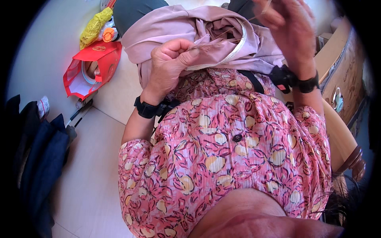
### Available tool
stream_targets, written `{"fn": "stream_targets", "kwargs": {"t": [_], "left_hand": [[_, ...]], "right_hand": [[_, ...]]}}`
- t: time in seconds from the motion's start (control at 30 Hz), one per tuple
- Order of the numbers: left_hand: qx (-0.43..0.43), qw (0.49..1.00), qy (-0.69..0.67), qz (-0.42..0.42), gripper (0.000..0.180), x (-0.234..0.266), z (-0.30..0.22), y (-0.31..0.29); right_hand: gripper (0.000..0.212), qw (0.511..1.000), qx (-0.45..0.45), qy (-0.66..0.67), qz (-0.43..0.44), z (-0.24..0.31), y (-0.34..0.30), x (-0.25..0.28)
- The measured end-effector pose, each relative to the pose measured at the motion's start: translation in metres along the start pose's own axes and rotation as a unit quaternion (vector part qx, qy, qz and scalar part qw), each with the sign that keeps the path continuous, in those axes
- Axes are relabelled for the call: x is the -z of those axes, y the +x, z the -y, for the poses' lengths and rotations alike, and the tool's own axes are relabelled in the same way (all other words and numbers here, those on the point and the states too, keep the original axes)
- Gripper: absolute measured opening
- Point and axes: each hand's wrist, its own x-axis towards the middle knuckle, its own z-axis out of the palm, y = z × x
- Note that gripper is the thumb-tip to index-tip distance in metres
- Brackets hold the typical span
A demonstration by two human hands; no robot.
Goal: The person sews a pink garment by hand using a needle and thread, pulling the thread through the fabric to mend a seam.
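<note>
Across my lap lies a mauve cloth [158, 27], bunched in folds, with a white stitched edge [237, 49] curving along its right side. My left hand [172, 61] is closed, thumb against fingers, on the cloth near that edge; loose brown thread ends [206, 47] stick out past the thumb. Raised at the upper right is my right hand [291, 33], slightly blurred and partly cut off by the frame. Its fingers pinch a fine thread [260, 16] that runs down toward the cloth. Whether a needle is in these fingers cannot be made out.
On the floor at the left stand a red gift bag [109, 67] with a roll inside and a yellow plastic bag [95, 27]. Dark clothes [43, 154] hang at the far left. A wooden chair arm [339, 127] and a brown panel [343, 75] are close on the right.
</note>
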Motion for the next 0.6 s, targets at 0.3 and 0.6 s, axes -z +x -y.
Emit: {"fn": "stream_targets", "kwargs": {"t": [0.3, 0.6], "left_hand": [[-0.143, 0.948, 0.266, -0.103, 0.013, 0.030, 0.003, -0.008], [-0.123, 0.959, 0.212, -0.139, 0.012, 0.047, 0.004, -0.009]], "right_hand": [[0.019, 0.850, 0.161, -0.468, -0.177, 0.024, -0.026, 0.088], [0.008, 0.799, 0.157, -0.408, -0.412, 0.074, -0.053, 0.222]]}}
